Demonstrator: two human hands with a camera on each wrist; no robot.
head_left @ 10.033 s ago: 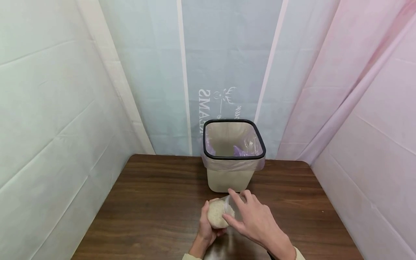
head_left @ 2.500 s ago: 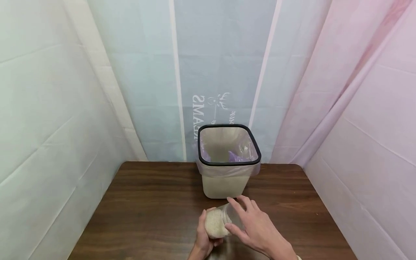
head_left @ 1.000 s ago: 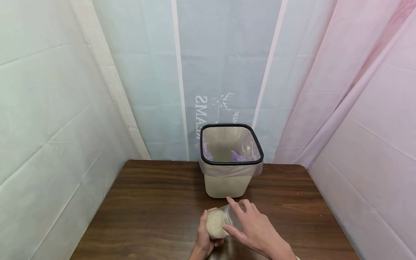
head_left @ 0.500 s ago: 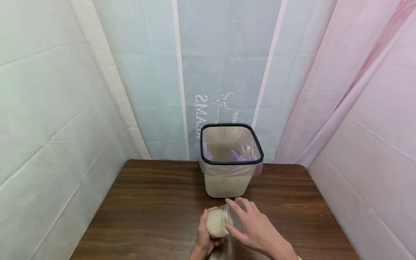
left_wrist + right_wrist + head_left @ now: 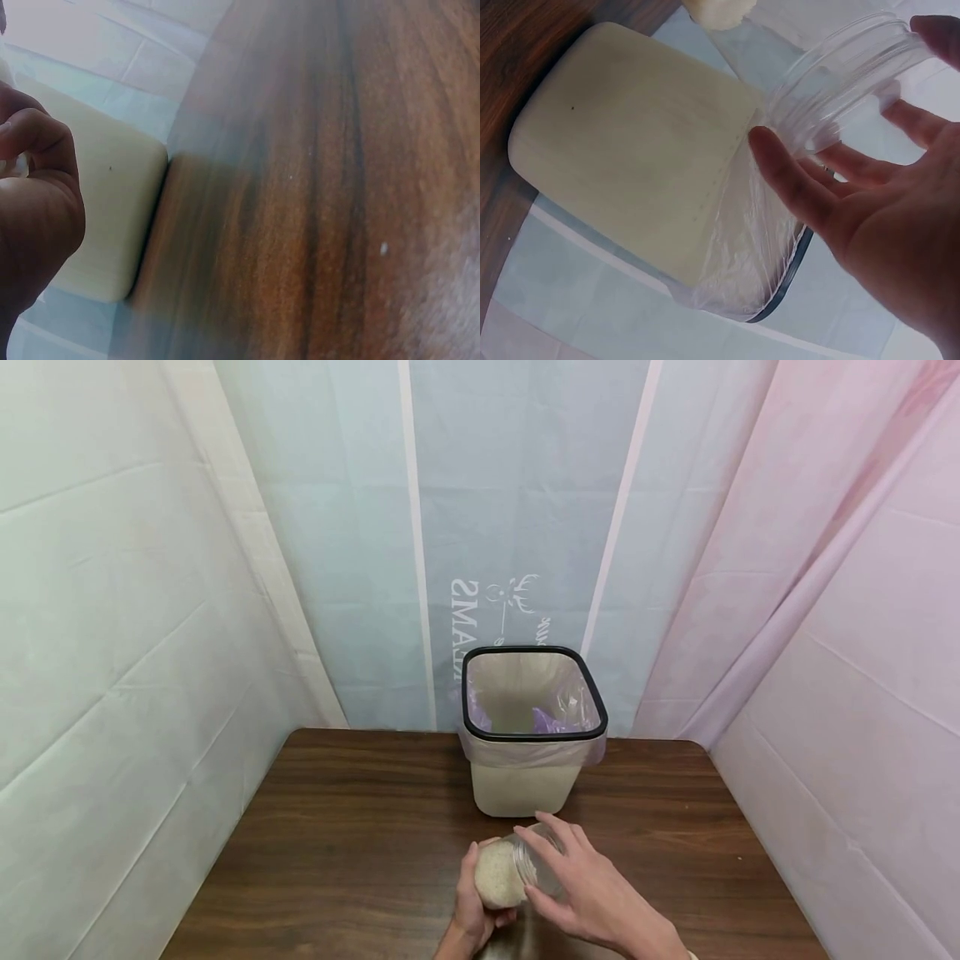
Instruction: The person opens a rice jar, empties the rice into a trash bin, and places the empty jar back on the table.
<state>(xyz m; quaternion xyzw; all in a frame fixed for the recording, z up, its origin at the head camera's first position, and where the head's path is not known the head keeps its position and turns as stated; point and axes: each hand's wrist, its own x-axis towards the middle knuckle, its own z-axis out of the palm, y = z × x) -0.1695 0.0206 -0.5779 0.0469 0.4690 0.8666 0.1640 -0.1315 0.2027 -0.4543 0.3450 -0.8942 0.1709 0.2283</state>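
Note:
A clear jar point(image 5: 840, 75) lies tilted between both hands, close in front of the bin. White rice-like grains point(image 5: 497, 877) fill its left part, and ribbed clear plastic shows to their right. My left hand point(image 5: 470, 902) grips the grain-filled part from the left and below; in the left wrist view its fingers are curled, with most of the jar out of frame. My right hand point(image 5: 592, 889) curls its fingers and thumb round the ribbed clear end point(image 5: 546, 878). Whether that end is a lid or the jar's neck I cannot tell.
A cream waste bin point(image 5: 517, 789) with a black rim point(image 5: 532, 737) and a thin purplish liner point(image 5: 555, 724) stands behind the hands. Below lies a brown wooden table point(image 5: 337, 860) with a small white speck point(image 5: 383, 248) on it. Pale curtains point(image 5: 360, 568) enclose the back and sides.
My right fingers have shifted position round the jar's clear end, the foremost fingers spreading a little. The jar, left hand and bin stay almost where they were.

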